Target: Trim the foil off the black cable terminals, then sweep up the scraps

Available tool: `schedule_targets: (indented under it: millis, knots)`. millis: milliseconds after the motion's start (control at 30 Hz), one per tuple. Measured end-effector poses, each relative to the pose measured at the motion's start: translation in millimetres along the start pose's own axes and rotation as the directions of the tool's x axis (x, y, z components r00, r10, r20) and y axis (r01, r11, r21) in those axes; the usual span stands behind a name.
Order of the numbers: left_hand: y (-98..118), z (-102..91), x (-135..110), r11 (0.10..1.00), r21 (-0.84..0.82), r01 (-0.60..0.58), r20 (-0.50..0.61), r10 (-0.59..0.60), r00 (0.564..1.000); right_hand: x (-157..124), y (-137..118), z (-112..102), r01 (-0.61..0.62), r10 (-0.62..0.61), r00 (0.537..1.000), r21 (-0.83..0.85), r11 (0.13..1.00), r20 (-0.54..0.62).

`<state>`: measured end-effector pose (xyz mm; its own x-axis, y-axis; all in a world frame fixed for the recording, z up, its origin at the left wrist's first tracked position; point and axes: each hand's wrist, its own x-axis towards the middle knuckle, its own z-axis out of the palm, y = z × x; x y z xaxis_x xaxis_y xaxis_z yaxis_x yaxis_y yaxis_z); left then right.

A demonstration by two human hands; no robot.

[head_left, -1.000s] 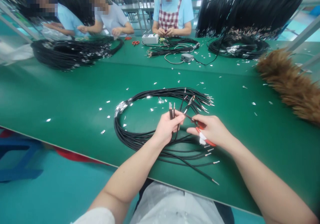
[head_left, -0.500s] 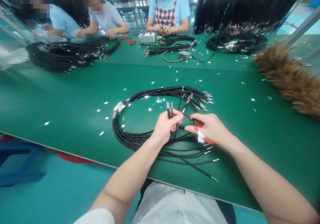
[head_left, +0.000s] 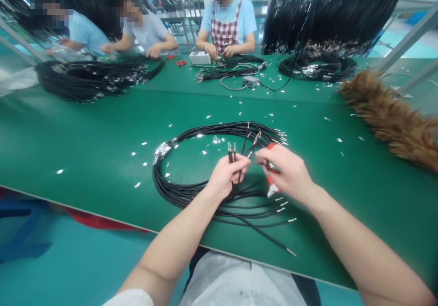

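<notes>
A coil of black cables (head_left: 191, 187) with bare metal ends lies on the green table (head_left: 85, 132) right in front of me. My left hand (head_left: 224, 177) is closed around a few cable ends (head_left: 231, 152) that stick up above its fingers. My right hand (head_left: 286, 171) is closed on a red-handled tool (head_left: 272, 184), which looks like scissors or cutters, with its tip close to the left hand's fingers. Several loose cable ends (head_left: 284, 205) fan out below my right hand.
Small metal scraps (head_left: 143, 144) litter the table. A brown feather duster (head_left: 386, 114) lies at the right. Three people work at the far side, with large cable bundles (head_left: 92, 75), another bundle (head_left: 316, 66), a grey box (head_left: 250, 81) and red scissors (head_left: 180, 63).
My right hand has lifted and moved left toward the left hand, bringing the tool's tip nearer the held cable ends. The left hand has stayed nearly in place.
</notes>
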<state>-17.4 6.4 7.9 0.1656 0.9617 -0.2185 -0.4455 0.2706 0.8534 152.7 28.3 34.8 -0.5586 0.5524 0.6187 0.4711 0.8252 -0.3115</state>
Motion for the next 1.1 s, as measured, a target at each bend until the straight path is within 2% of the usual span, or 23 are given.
schedule_targets:
  millis: [33, 100, 167, 233, 300, 433, 567, 700, 767, 833, 967, 1100]
  knots:
    - [-1.2, 0.8, -0.3, 1.000, 0.012, 0.007, -0.001, -0.007, 1.000, 3.2, -1.6, 0.3, 0.137, -0.136, 0.991, -0.058, 0.989, 0.017]
    - [-2.9, 2.6, -0.7, 0.999, 0.036, 0.021, -0.024, -0.020, 1.000, 8.3, -2.8, 0.5, 0.353, -0.340, 0.935, -0.185, 0.917, 0.099]
    - [-3.7, 4.6, -0.7, 0.998, 0.055, 0.042, -0.042, -0.040, 0.998, 11.1, -2.5, -0.6, 0.480, -0.440, 0.876, -0.281, 0.831, 0.198]
    - [-4.5, 6.3, -0.2, 0.996, 0.060, 0.059, -0.039, -0.057, 0.998, 12.1, -3.0, -2.7, 0.537, -0.466, 0.842, -0.340, 0.773, 0.270]
    - [-5.9, 7.2, 0.7, 0.995, 0.079, 0.057, -0.033, -0.055, 0.998, 12.2, -5.6, -4.8, 0.547, -0.453, 0.835, -0.386, 0.743, 0.312]
    - [-11.2, 5.9, 3.1, 0.989, 0.141, 0.038, -0.033, -0.034, 0.999, 11.2, -13.5, -6.4, 0.517, -0.378, 0.850, -0.444, 0.732, 0.368]
    - [-15.3, -0.4, 6.8, 0.980, 0.138, 0.142, 0.044, -0.149, 0.988, 9.6, -19.8, -8.3, 0.538, -0.372, 0.833, -0.441, 0.719, 0.410]
    - [-14.5, -6.9, 10.0, 0.952, 0.136, 0.275, 0.208, -0.299, 0.932, 8.9, -30.2, -15.3, 0.593, -0.421, 0.798, -0.439, 0.675, 0.432]
    - [-14.6, -8.1, 10.8, 0.940, 0.140, 0.311, 0.295, -0.339, 0.893, 7.8, -36.9, -18.9, 0.607, -0.433, 0.789, -0.447, 0.657, 0.436]
    - [-16.8, -8.2, 11.2, 0.934, 0.156, 0.322, 0.336, -0.356, 0.872, 5.7, -42.5, -21.2, 0.601, -0.419, 0.793, -0.460, 0.653, 0.441]
    - [-25.7, -7.7, 12.3, 0.936, 0.193, 0.296, 0.301, -0.344, 0.889, 0.4, -46.4, -21.0, 0.573, -0.347, 0.800, -0.454, 0.682, 0.490]
    - [-29.3, -7.0, 11.1, 0.939, 0.233, 0.252, 0.291, -0.315, 0.903, 0.5, -45.9, -21.6, 0.554, -0.275, 0.777, -0.407, 0.726, 0.566]
